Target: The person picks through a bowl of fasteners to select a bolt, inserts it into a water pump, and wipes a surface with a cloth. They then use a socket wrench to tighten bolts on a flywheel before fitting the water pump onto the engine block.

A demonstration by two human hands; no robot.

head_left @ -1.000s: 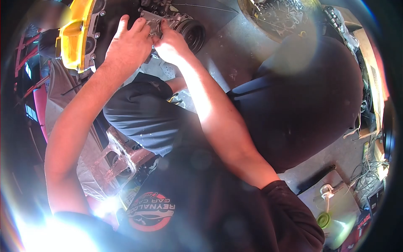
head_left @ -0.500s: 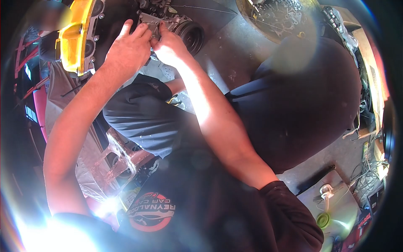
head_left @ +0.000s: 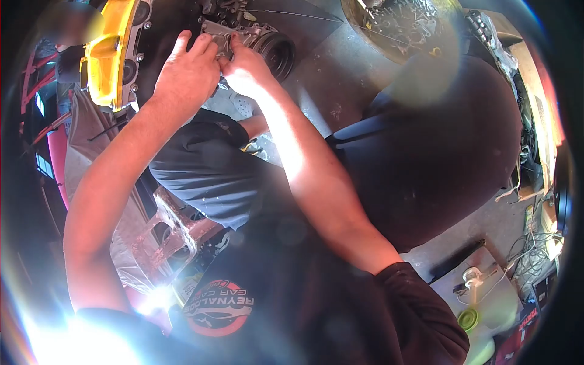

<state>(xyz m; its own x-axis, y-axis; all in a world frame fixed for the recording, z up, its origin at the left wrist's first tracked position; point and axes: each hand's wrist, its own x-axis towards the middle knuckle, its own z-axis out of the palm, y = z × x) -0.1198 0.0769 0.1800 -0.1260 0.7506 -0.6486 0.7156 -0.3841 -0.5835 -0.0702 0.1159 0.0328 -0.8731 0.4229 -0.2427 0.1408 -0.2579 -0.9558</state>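
A grey metal compressor (head_left: 258, 33) with a black pulley (head_left: 278, 50) at its right end lies on the concrete floor at the top middle. My left hand (head_left: 187, 72) rests on its left end, fingers spread over the housing. My right hand (head_left: 246, 66) presses on the housing just beside it, fingertips pinched on a small part I cannot make out. Both forearms reach up from my dark shirt at the bottom.
A yellow and black machine part (head_left: 108, 52) stands left of my hands. A round tray of metal parts (head_left: 404, 24) sits at the top right. My knees in dark trousers (head_left: 438, 146) fill the middle. A box with a green cap (head_left: 480, 298) and wires lie at the lower right.
Both hands have stayed on the compressor with only slight shifts of the fingers. The view has drifted a little.
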